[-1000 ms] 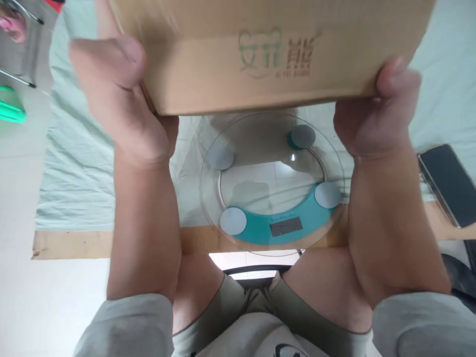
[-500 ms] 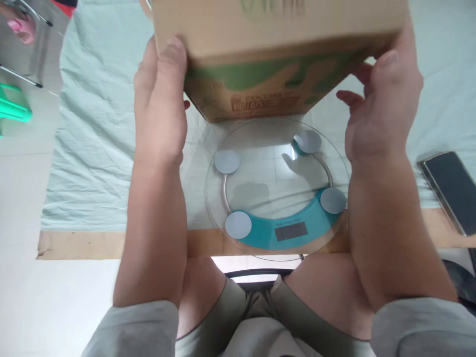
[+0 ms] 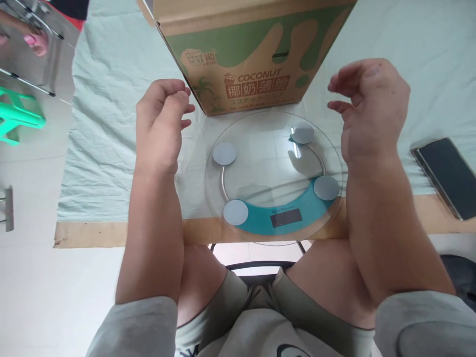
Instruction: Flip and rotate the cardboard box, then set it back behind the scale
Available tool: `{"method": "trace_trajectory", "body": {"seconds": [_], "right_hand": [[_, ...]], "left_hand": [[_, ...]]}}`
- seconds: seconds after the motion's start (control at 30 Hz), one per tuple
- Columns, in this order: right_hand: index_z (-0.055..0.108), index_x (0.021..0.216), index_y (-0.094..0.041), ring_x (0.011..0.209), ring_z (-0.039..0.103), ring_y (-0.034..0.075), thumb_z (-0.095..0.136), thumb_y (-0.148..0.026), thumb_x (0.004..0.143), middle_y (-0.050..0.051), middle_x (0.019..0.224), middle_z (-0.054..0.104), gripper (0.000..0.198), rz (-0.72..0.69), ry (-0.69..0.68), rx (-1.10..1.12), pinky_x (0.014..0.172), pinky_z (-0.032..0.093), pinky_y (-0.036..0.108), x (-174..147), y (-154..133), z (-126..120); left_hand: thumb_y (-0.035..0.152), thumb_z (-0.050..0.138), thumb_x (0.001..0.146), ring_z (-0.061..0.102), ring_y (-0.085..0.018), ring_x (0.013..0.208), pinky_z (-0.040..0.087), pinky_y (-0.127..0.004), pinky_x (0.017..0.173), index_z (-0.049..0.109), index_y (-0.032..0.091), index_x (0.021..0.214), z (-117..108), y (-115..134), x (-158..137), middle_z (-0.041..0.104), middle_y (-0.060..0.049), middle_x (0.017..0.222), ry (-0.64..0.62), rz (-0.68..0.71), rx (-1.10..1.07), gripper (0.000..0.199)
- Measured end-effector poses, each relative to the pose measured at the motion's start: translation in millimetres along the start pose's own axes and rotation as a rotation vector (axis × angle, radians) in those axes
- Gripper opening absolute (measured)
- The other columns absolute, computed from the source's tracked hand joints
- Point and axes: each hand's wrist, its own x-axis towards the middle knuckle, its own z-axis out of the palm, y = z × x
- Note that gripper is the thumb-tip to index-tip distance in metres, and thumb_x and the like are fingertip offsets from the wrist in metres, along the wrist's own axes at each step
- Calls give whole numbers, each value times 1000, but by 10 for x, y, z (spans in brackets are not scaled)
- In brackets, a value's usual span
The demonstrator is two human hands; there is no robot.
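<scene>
A brown cardboard box [image 3: 256, 64] with green print and the word COCONUT stands upright on the cloth at the back. Just in front of it lies a round glass bathroom scale [image 3: 260, 173] with a teal display band and grey foot discs, its near edge jutting past the table edge. My left hand [image 3: 165, 119] is by the box's lower left edge, fingers loosely bent and apart, holding nothing. Off to the right of the box, with a gap between, my right hand [image 3: 372, 104] is curved and open, also with nothing in it.
A pale green cloth [image 3: 107, 148] covers the table, leaving a wooden front edge [image 3: 89, 234] bare. A dark smartphone [image 3: 448, 176] lies at the right. On the floor at left are a green stool [image 3: 20, 114] and a metal-framed chair [image 3: 48, 59] near a person's pink shoe [image 3: 37, 43].
Both hands have let go of the cardboard box and drawn back toward me. The box now shows more of its printed front, and the view has shifted slightly.
</scene>
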Motion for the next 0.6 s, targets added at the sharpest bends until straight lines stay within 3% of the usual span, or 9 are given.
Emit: {"method": "trace_trajectory", "body": {"seconds": [0.07,0.1,0.2,0.27,0.4,0.6], "right_hand": [[51,71,-19,68,50,9,52,-29,97,2,73,51,27,31,105,50,61,36,25,6,48,-55],[37,66,-21,60,35,8,50,-26,97,-1,65,35,34,56,147,56,56,26,26,14,91,-89],[14,66,-25,55,6,7,45,-16,97,-5,63,7,45,155,228,25,53,5,31,41,256,-187],[13,63,-25,53,4,6,44,-9,95,-5,60,6,47,192,252,-25,55,3,33,51,360,-228],[22,56,-22,54,15,5,52,-2,94,-4,56,15,52,179,217,-154,61,8,32,54,472,-239],[20,56,-21,61,15,5,51,0,95,-3,59,13,54,171,183,-304,66,9,31,56,465,-195]], "left_hand": [[44,80,65,64,-15,74,42,-30,63,64,20,80,5,-36,-50,65,-6,87,67,-14,-52,32],[40,76,61,52,-11,62,32,-29,56,55,22,71,-1,-80,-67,54,-2,74,91,-34,-73,30],[35,70,53,16,-4,51,6,-29,51,25,25,66,-44,-280,-75,19,5,64,152,-116,-121,48],[37,70,52,9,-3,52,1,-30,52,15,25,71,-79,-417,-53,12,5,67,177,-143,-133,59],[51,77,56,11,-3,51,4,-31,58,8,25,81,-125,-595,1,5,5,71,183,-126,-120,78],[58,74,70,11,-6,57,6,-37,68,8,25,83,-195,-707,45,6,4,74,180,-93,-103,75]]}}
